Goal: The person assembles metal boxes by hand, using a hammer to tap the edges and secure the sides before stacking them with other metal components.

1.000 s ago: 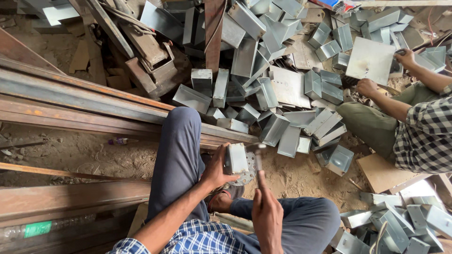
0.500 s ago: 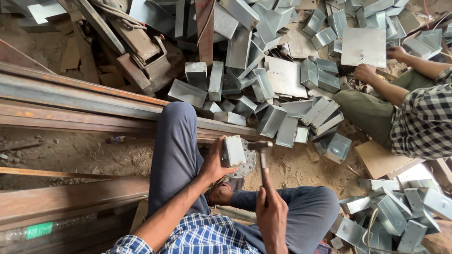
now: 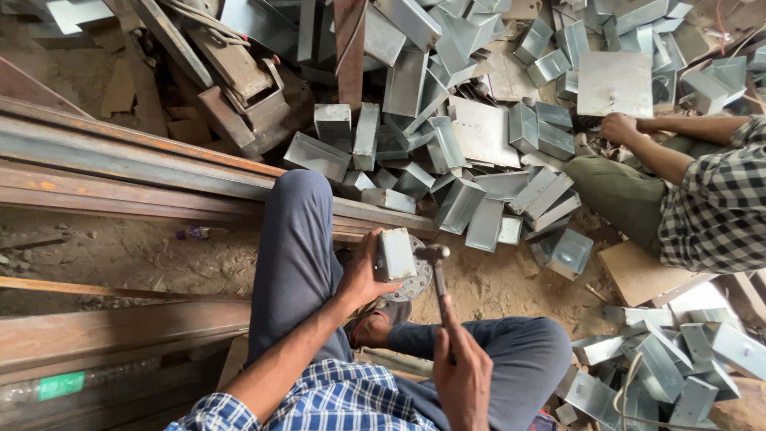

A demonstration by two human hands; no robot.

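left hand (image 3: 363, 279) fingers clasp metal box (image 3: 396, 254); right hand (image 3: 461, 375) grips hammer (image 3: 437, 267); box heap (image 3: 447, 152) beyond, rusty beams (image 3: 120, 172) left

One head-worn view — looking steeply down, close over the person's own lap, farther out to the dirt floor (image 3: 120, 255).

Light: soft, even daylight over my whole workspace; I can't tell which side it comes from.
Shadows: faint and diffuse, darkest under the steel beams (image 3: 120, 172) beside my leg.
Glare: pale sheen on the sheet-metal boxes (image 3: 479, 136), nothing blown out.
Blur: my right hand (image 3: 463, 375) and hammer (image 3: 437, 271) look slightly soft.
Edges: wide-angle stretch, beams bowing toward the corners.
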